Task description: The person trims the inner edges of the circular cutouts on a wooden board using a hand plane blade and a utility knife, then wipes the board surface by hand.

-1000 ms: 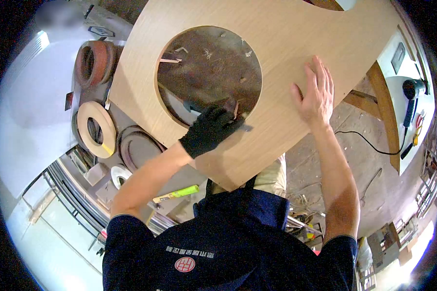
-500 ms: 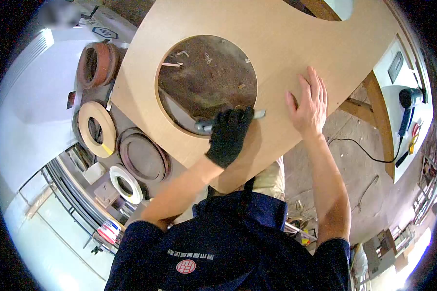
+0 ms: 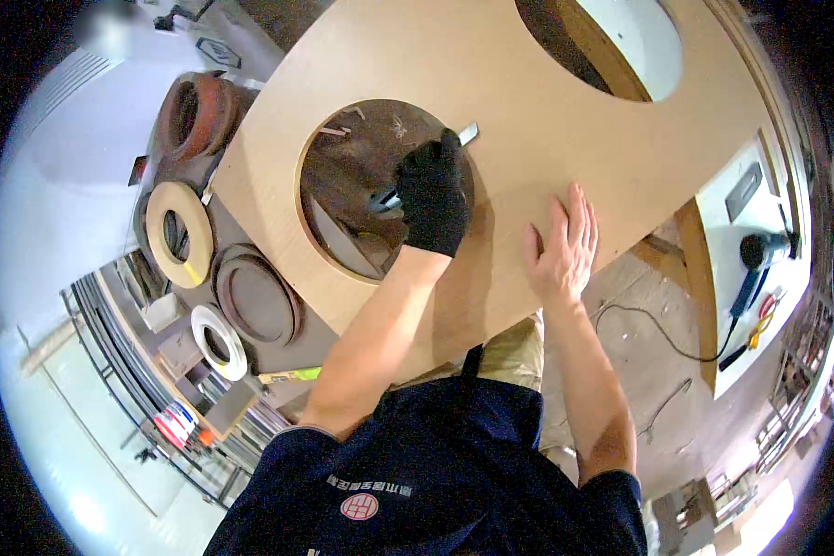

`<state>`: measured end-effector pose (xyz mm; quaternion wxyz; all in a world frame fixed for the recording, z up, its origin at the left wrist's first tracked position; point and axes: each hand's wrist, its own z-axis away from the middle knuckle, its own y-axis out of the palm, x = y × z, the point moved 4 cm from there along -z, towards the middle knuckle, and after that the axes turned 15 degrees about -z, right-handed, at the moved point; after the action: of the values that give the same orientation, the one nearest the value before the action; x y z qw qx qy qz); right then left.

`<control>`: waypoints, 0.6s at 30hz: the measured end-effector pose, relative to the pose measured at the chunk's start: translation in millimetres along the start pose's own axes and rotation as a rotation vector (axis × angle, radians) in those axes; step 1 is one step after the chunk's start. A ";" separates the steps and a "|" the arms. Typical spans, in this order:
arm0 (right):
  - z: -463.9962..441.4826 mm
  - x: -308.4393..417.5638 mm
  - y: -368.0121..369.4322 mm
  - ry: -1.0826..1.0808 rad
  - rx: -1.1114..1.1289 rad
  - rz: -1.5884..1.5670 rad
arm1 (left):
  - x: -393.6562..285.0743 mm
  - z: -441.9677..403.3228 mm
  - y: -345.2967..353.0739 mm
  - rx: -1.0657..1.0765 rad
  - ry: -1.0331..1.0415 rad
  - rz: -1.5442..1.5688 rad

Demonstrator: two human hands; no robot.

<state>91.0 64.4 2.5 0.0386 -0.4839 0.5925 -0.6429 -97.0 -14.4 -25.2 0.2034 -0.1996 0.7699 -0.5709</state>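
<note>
A pale wooden panel [image 3: 565, 148] with two large round cut-outs lies in front of me. My left hand [image 3: 433, 195], in a black glove, is closed around a cutting knife [image 3: 386, 200]; its wide blade sticks out past the fingers at the upper right, over the right edge of the nearer cut-out. My bare right hand [image 3: 563, 248] rests flat on the panel, right of that cut-out, with its fingers stretched out. Wood scraps show through the opening, below the panel.
Rolls of edge banding [image 3: 178, 235] stand at the left, with a reddish-brown roll [image 3: 193, 116] above them. At the right, a black hair-dryer-like tool [image 3: 760, 255] and yellow-handled pliers [image 3: 763, 326] lie on a white surface. A cable hangs below.
My left hand has moved up along the rim of the cut-out with the knife. The panel sits lower in view and more of the second cut-out shows. My right hand stays flat on the panel.
</note>
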 end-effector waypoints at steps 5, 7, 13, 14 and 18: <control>-6.9 1.1 -6.7 -0.027 0.097 -0.096 | -28.3 25.4 -7.6 0.293 -0.219 -0.062; -9.5 -4.3 -18.2 -0.036 0.194 -0.171 | -38.6 23.6 -11.8 0.201 -0.233 -0.159; -67.4 -50.7 -54.5 -0.200 0.375 -0.367 | -8.5 -21.6 24.0 0.033 -0.439 -0.417; -81.5 -57.3 -59.9 -0.218 0.389 -0.355 | -1.1 -29.9 26.5 0.079 -0.487 -0.432; -135.9 -66.9 -53.8 -0.279 0.428 -0.343 | 21.0 -51.3 29.2 0.445 -0.684 -0.309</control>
<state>63.8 220.4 30.1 0.1115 -0.6414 0.3424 -0.6774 -144.6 23.0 -41.4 0.3970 -0.4413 0.4777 -0.6477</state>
